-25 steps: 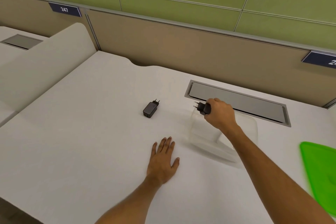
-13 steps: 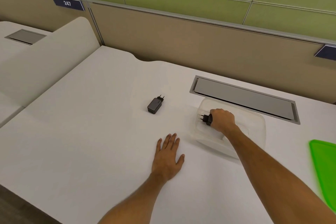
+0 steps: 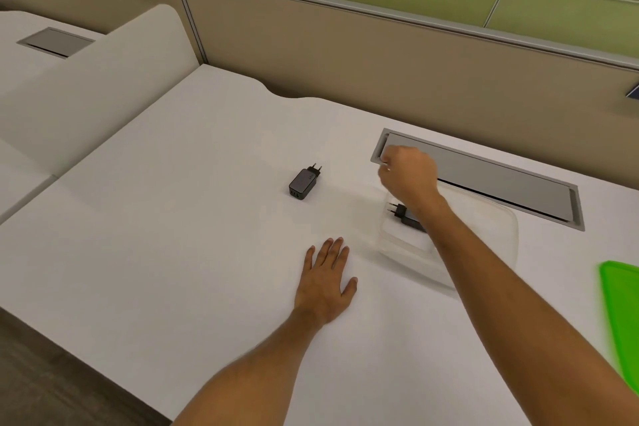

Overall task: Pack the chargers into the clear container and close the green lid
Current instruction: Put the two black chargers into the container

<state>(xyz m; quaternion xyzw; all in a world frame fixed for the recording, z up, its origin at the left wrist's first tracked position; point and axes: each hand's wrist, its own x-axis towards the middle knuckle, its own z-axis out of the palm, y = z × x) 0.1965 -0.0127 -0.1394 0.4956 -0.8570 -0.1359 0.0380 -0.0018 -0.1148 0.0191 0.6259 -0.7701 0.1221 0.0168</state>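
Green wall panels and a tan divider back the white tabletop (image 3: 173,218) I'm working over. One charger (image 3: 406,216) lies inside the clear container (image 3: 484,232), partly hidden under my right forearm, its plug prongs pointing left. My right hand (image 3: 408,175) hovers above the container's far-left corner, fingers curled loosely together and holding nothing that I can see, which I judge means this charger is set down. My left hand (image 3: 326,282) lies flat on the tabletop, fingers spread and empty, probably just bracing me. A second charger (image 3: 303,180) sits on the bare tabletop, left of my right hand and well apart from the container, so I judge it is the next to fetch. At the right edge the green lid (image 3: 622,322) waits, off the container.
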